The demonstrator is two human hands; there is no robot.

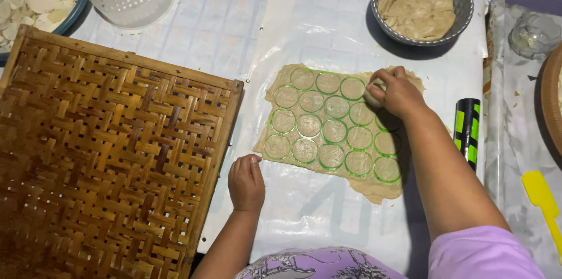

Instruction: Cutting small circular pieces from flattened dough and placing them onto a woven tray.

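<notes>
Right hand (395,90), fingers curled on a round cutter (373,93), presses dough (328,130); loosely closed left hand (246,182) steadies the sheet (304,209). Firm, even pressure cuts cleanest.

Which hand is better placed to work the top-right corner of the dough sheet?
Right, probably. The right hand already rests on the top-right edge of the dough sheet, beside the green ring cutters. The left hand sits on the plastic sheet below the dough's lower-left corner, farther away.
</notes>
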